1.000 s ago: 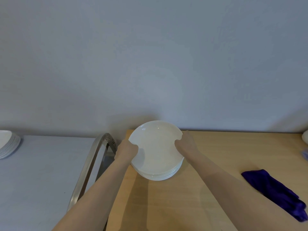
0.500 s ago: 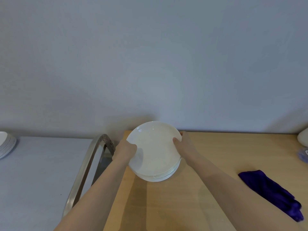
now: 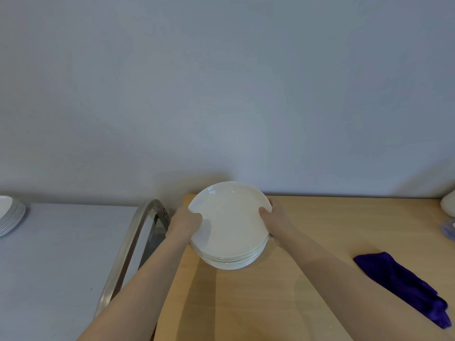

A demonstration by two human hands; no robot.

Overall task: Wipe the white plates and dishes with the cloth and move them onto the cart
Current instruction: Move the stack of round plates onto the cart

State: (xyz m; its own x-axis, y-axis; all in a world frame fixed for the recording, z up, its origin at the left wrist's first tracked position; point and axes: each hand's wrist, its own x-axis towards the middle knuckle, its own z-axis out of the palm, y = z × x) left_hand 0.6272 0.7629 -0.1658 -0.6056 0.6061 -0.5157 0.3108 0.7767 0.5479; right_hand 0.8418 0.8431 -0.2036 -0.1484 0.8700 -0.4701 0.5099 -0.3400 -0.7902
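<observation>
I see a stack of white plates (image 3: 229, 232) at the far left corner of the wooden table (image 3: 307, 279), right next to the cart (image 3: 61, 254). I think this stack is heavy, hard and smooth — it could slip, and it would break if it fell. So the best place to hold is low on both sides, under the bottom plate. My left hand (image 3: 185, 221) grips the left edge, thumb curled over the top plate. My right hand (image 3: 275, 220) grips the right edge the same way. Both arms reach forward. The purple cloth (image 3: 403, 284) lies on the table, well apart to the right — no hand touches it.
</observation>
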